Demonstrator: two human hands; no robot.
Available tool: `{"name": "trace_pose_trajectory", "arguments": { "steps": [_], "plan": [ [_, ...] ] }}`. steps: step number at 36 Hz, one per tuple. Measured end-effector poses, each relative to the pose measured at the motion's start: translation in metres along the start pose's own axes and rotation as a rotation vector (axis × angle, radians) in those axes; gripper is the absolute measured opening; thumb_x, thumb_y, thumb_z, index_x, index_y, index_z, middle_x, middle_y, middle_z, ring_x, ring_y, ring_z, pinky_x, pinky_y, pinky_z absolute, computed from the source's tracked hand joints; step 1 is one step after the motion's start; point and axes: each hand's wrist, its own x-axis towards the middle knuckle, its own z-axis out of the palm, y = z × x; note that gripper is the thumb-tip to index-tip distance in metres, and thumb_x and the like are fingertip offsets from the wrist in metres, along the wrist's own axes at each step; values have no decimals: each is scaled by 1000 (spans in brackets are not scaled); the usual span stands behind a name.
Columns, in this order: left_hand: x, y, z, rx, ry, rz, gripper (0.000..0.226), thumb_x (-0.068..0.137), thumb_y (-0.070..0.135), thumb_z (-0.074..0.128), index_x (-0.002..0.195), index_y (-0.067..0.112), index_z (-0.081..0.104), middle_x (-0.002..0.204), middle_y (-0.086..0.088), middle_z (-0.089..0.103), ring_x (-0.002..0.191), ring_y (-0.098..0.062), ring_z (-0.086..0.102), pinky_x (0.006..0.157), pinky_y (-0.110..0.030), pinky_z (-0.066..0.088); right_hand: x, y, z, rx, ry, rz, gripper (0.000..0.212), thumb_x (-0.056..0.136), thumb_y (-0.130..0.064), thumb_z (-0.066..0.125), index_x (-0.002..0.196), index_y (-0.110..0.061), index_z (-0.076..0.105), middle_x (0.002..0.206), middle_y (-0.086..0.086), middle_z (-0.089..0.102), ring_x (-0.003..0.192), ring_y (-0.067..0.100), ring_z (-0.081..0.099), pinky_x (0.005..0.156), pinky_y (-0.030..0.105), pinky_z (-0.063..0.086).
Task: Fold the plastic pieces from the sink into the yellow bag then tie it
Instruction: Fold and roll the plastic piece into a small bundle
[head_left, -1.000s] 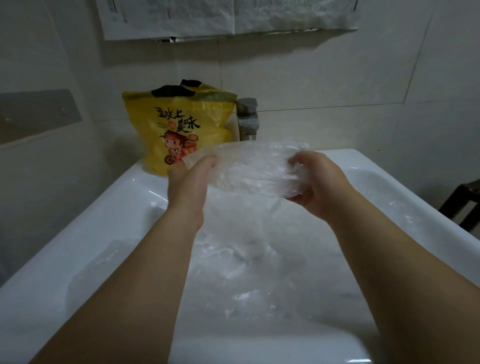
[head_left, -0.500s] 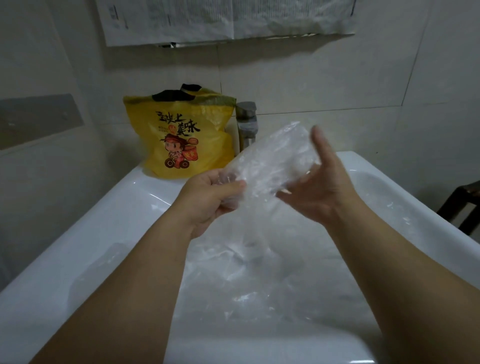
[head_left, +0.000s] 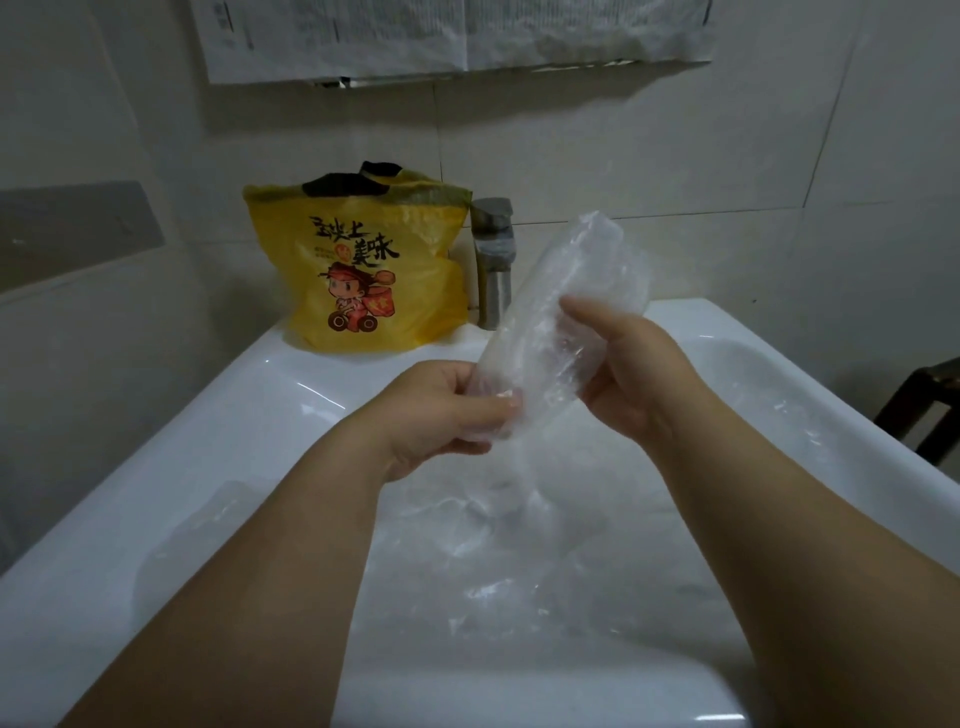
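Nearest me, the sink (head_left: 156, 519) holds loose plastic (head_left: 493, 561), clear and crumpled, lying across the basin floor. Above it, both hands hold one piece (head_left: 566, 312), folded into a narrow strip that slants up and to the right. The left hand (head_left: 441, 410) pinches its lower end between thumb and fingers. The right hand (head_left: 634, 374) grips its middle, thumb across the front, fingers hidden behind. Further back, the bag (head_left: 363, 270) stands upright on the sink's rear left ledge, just beside the tap (head_left: 493, 260). Its mouth is gathered at the top; I cannot tell how far it is open. I judge the step in hand to be folding this piece, with much plastic left to process. Next move: complete the fold, keep it compressed in one hand, and free the other to spread the bag mouth before insertion.
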Motion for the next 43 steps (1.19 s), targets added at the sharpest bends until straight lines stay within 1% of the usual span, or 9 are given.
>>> {"name": "trace_pose_trajectory", "arguments": {
  "steps": [5,9,12,19,23,26,31,34,43],
  "plan": [
    [2,4,6,-214,36,67,7,88,-1,62,90,6,66,55,7,62,50,-1,56,52,-14,49,-1,11,5,-76,-264,198,70,78,-48,64,134,-9,49,120,13,66,109,28,64,92,40,50],
    [2,2,6,-183,-12,72,24,85,-17,50,92,0,66,66,-5,67,60,-7,62,59,-17,53,-6,29,14,-319,-385,355,48,75,-41,60,115,-13,64,109,11,70,108,20,61,104,38,37],
    [1,2,6,-146,-19,43,16,85,-15,51,87,-3,61,60,-5,59,61,-12,57,57,-17,51,-5,33,20,-277,-347,344,26,90,-28,56,107,-12,66,101,10,68,100,21,61,103,37,41],
    [1,-3,2,-27,-77,-61,9,86,6,67,78,11,64,57,6,61,52,0,55,49,-14,44,0,20,16,-107,-326,339,23,97,-32,49,98,-14,63,92,5,66,83,19,62,76,32,48],
    [-1,-10,-4,171,-97,-147,5,82,9,74,85,11,70,74,1,72,57,-2,60,53,-15,47,6,-4,3,50,-156,275,29,96,-34,51,103,-10,64,93,8,68,90,24,64,90,41,49],
    [-2,-14,-9,229,-95,-212,6,82,14,75,86,11,72,73,3,73,58,-1,61,56,-16,50,9,-15,-6,109,-76,231,28,96,-35,53,107,-12,64,89,7,70,78,21,69,79,40,52],
    [-1,-17,-10,363,-90,-179,16,82,18,76,98,17,72,91,1,72,83,-12,66,80,-30,57,6,0,-1,-82,-82,241,46,95,-38,53,126,-4,56,124,18,63,114,34,60,103,50,43],
    [1,-8,-8,255,-33,-83,32,80,30,77,110,23,68,109,2,72,107,-17,65,95,-39,50,4,6,3,-176,-102,244,50,94,-37,54,130,-3,52,124,19,62,113,35,60,101,52,45],
    [7,-2,-3,-65,190,62,15,91,12,64,103,6,69,94,-14,73,83,-24,70,77,-37,56,1,12,9,-267,-161,229,57,90,-19,65,139,-4,40,123,19,62,98,33,69,77,42,59]
  ]
}}
